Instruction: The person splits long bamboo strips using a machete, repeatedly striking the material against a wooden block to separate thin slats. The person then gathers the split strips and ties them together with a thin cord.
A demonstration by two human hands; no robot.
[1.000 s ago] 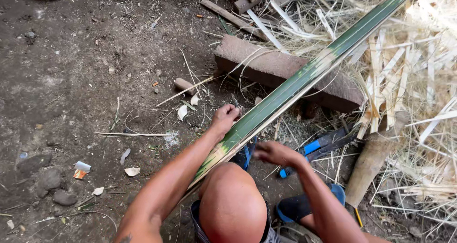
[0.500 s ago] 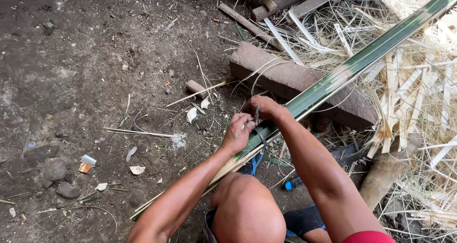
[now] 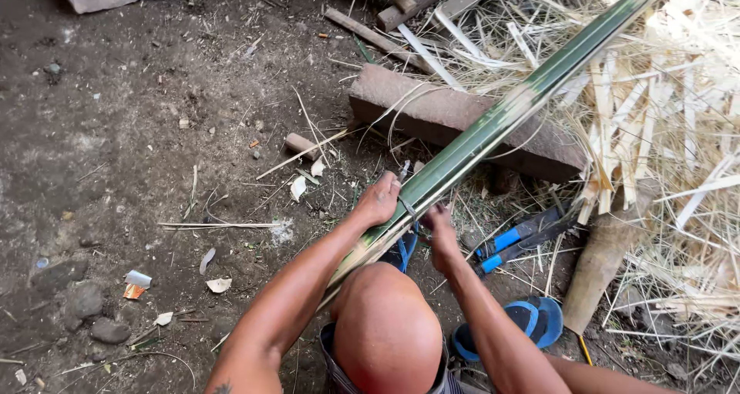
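A person crouched on bare dirt ground holds a long green bamboo strip that runs diagonally from above the knee up to the top right, crossing a reddish wooden block. The left hand grips the strip's left edge; the right hand closes on its underside just opposite, so the strip passes between them. Blue-handled pliers lie nearby, beside pale bamboo shavings.
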